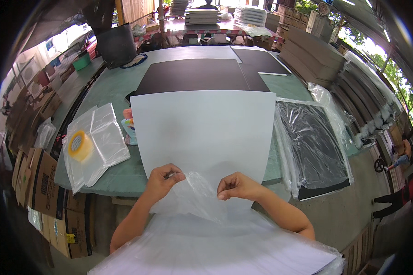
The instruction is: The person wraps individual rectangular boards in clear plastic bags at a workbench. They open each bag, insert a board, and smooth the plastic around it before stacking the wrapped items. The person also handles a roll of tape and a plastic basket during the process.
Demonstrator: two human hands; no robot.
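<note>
Left hand (166, 181) pinches clear plastic film (199, 192) by near edge of green table (128, 176); right hand's (238, 187) fingers curl alongside, grip unclear. Black board (323, 189) at right edge mostly sleeved; white board (202, 128) largely bare. Plastic-covered white sheets (215, 247) cut off below; film's join hard to tell.

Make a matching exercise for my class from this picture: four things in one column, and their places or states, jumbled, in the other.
Things
1. Tape roll
2. Left hand
3. Plastic-covered black sheet
4. White sheet

Places or states
A. At the right side of the table
B. Pinching clear film
C. Across the middle, in front of the hands
D. Lying on clear plastic at the left

Right pairs: 1-D, 2-B, 3-A, 4-C
</note>
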